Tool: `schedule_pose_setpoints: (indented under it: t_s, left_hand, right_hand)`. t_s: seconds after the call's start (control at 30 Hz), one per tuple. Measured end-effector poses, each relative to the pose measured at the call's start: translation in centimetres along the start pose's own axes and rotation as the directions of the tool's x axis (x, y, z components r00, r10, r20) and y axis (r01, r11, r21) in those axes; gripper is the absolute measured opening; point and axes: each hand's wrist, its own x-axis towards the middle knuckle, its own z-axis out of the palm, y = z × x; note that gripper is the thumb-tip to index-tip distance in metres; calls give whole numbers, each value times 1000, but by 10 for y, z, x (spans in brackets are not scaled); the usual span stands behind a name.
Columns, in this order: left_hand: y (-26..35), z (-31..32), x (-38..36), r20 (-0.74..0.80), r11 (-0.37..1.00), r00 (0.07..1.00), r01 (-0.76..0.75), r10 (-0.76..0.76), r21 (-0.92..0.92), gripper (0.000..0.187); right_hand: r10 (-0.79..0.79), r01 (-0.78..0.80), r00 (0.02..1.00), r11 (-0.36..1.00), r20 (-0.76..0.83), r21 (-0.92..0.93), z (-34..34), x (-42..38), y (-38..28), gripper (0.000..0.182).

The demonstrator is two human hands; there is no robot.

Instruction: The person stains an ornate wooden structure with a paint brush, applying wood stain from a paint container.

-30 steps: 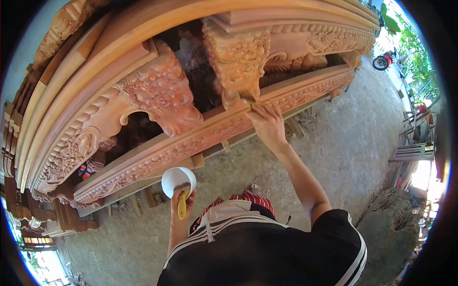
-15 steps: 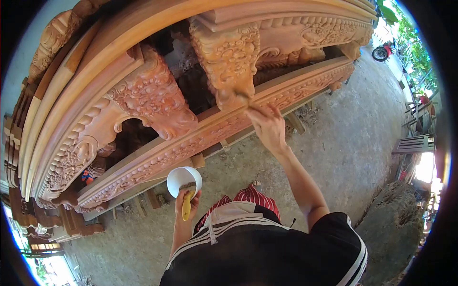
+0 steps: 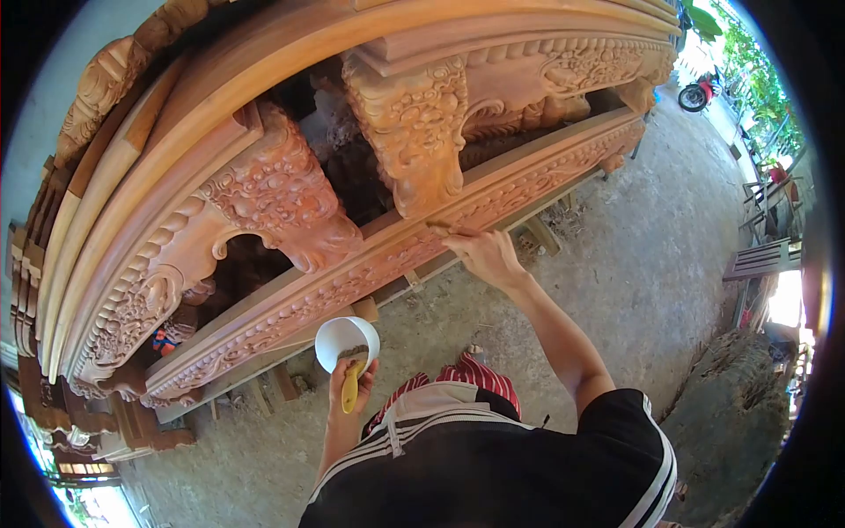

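Note:
A large carved wooden piece of furniture (image 3: 290, 194) fills the upper left, with two carved legs above a long carved lower rail (image 3: 387, 255). My right hand (image 3: 488, 258) is closed on a small brush (image 3: 440, 226), whose tip is at the rail just below the orange-brown leg (image 3: 422, 141). Low in the middle, my left hand (image 3: 352, 385) holds a white bowl (image 3: 347, 339) and a yellow-handled brush (image 3: 350, 390). That brush's bristles rest inside the bowl. The bowl's contents are too small to make out.
Wooden blocks (image 3: 283, 378) lie under the rail. To the right stretches a concrete floor (image 3: 616, 282), with a dark mound (image 3: 731, 414) at its edge. Farther off are a wooden bench (image 3: 764, 260) and a red motorcycle (image 3: 698, 93).
My right hand and its brush have moved down from the carved leg to the rail. My left hand, with the bowl and yellow brush, has shifted slightly right in view.

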Motion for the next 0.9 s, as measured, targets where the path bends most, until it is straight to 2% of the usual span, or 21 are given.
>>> schedule_pose_setpoints:
  t_s: [0.07,0.1,0.17,0.2,0.23,0.3,0.33,0.4,0.43,0.47,0.5,0.53,0.6,0.67,0.73,0.8,0.83,0.9]
  left_hand:
    - [3,7,-6,9,1000,1000,20,-20,8,28]
    - [4,6,-3,-3,1000,1000,28,-28,6,28]
    - [1,-4,-1,-26,1000,999,-24,24,21,25]
    - [1,-2,-1,-44,999,999,-27,28,24,23]
    - [0,-2,-5,-56,999,998,-21,22,27,23]
    - [0,6,-5,0,997,1000,-10,10,73,31]
    - [2,5,-4,-8,999,1000,2,-1,43,21]
    - [1,4,-1,-26,999,1000,-11,12,33,22]
    - [-2,6,-2,-45,999,999,-23,24,33,25]
    - [-5,10,-3,-72,998,997,-33,37,49,28]
    - [-7,13,-4,-76,998,997,-27,32,55,28]
    - [-9,18,-4,-94,999,996,-5,9,50,29]
    - [-11,25,-2,-111,999,994,6,-1,49,29]
    - [-11,29,-1,-82,997,997,5,2,81,31]
    - [-9,35,2,-104,994,994,-25,35,102,31]
    - [-13,40,4,-121,991,990,-53,68,125,31]
    - [-16,43,6,-123,991,990,-48,64,126,31]
    - [-21,52,9,-162,993,985,-35,53,112,30]
  right_hand:
    - [187,-140,961,965,-202,223,-20,4,-14,24]
    - [194,-149,963,963,-190,226,-18,6,-13,24]
    - [151,-170,863,985,-482,5,-11,13,-4,23]
    - [129,-145,955,988,-266,-44,18,5,16,23]
    - [138,-153,956,988,-257,-37,24,-4,13,23]
    - [76,-67,996,984,-44,165,29,-14,8,22]
    - [75,-68,997,983,-37,169,30,-18,0,22]
    - [350,-408,906,871,240,272,34,-19,-16,20]
    - [352,-413,903,870,248,270,43,-18,-23,20]
    - [256,-269,963,894,85,358,56,-17,-29,18]
    - [163,-110,982,902,-92,418,68,-18,-29,15]
    - [170,-115,981,900,-94,421,82,-21,-20,15]
    - [153,-99,970,957,-187,273,102,-18,4,21]
    - [352,-286,898,924,-265,255,88,-19,31,21]
    - [426,-366,836,902,-346,228,76,-28,64,22]
    - [657,-547,615,754,-436,365,63,-35,84,24]
    - [659,-551,614,752,-434,362,67,-37,93,24]
    - [730,-657,510,672,-455,342,77,-45,109,28]
